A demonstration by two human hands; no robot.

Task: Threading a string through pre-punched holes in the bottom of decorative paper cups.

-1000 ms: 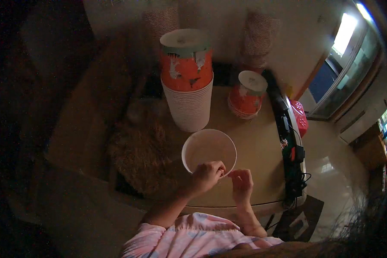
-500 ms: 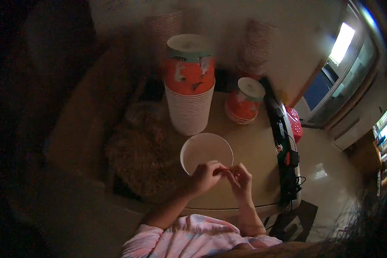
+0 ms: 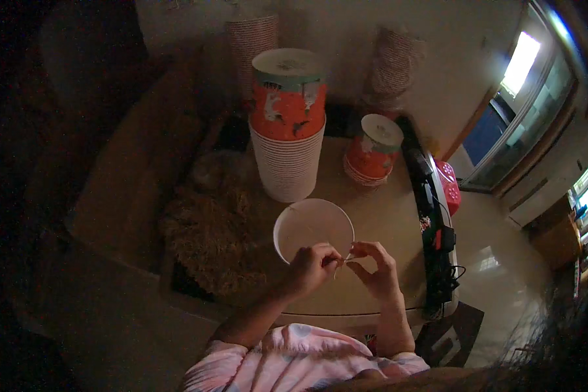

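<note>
Above the near rim of a white paper tub (image 3: 307,225), my two hands meet at the fingertips. My left hand (image 3: 315,264) is closed in a pinch on a thin pale string (image 3: 335,275), whose short end dangles below the fingers. From the other side my right hand (image 3: 377,266) reaches the same string with thumb and forefinger, its palm rounded and turned inward. The tub stands upright on the table, mouth up, and nothing can be made out inside it.
Behind the tub rises a tall stack of upturned tubs (image 3: 287,157), the top one orange and green. A shorter stack (image 3: 372,150) stands to its right. Dry brown fibres (image 3: 212,242) lie at left. Black cables and a power strip (image 3: 438,242) line the table's right edge.
My right hand has shifted slightly right and its fingers have opened out a little. The pale string now shows between the hands. My left hand stays nearly where it was.
</note>
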